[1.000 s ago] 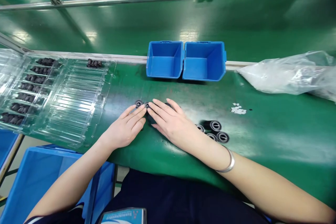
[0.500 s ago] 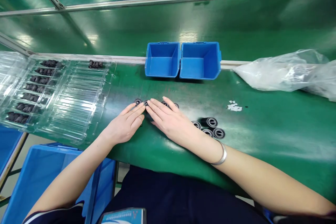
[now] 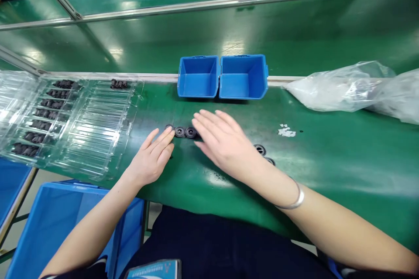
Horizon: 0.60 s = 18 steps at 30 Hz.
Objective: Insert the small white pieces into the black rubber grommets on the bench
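Several small black round parts with ringed tops (image 3: pixel 190 132) stand in a row on the green table. My left hand (image 3: pixel 152 157) lies at the row's left end, fingers stretched out, its fingertips touching the leftmost parts. At the right end, my right hand (image 3: pixel 222 141) reaches flat over the row with fingers extended, hiding what is under it. Neither hand grasps anything that I can see. More black round parts (image 3: pixel 260 150) stand beside my right forearm, partly covered by it.
Two blue bins (image 3: pixel 242 77) stand at the table's back. Clear plastic trays (image 3: pixel 94 130) with rows of black parts (image 3: pixel 52 103) lie on the left. White scraps (image 3: pixel 286 131) and a clear plastic bag (image 3: pixel 340 89) are on the right. A large blue crate (image 3: pixel 55 213) stands below left.
My right hand has slid right and up along the row, uncovering parts in the middle. My left hand has shifted slightly left. The hands are now apart.
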Each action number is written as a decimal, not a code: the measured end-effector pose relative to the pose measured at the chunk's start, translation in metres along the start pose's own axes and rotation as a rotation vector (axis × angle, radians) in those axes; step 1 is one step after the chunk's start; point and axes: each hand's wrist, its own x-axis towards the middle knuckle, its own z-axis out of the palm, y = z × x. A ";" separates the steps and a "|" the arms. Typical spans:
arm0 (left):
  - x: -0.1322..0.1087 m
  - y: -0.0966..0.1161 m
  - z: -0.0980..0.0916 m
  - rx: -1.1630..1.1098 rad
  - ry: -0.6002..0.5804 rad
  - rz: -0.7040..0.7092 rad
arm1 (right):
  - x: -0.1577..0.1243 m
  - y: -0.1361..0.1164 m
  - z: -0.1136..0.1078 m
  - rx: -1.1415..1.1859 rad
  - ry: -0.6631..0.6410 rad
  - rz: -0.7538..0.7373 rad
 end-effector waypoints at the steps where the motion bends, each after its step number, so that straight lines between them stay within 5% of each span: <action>1: -0.001 0.002 0.000 -0.011 0.025 -0.029 | -0.003 0.005 -0.005 -0.006 0.022 0.040; 8: 0.011 0.021 0.008 -0.047 -0.007 0.025 | -0.023 0.008 0.002 0.067 -0.076 0.030; 18: 0.024 0.012 0.019 -0.027 -0.106 0.123 | -0.023 0.004 0.016 0.022 -0.164 -0.103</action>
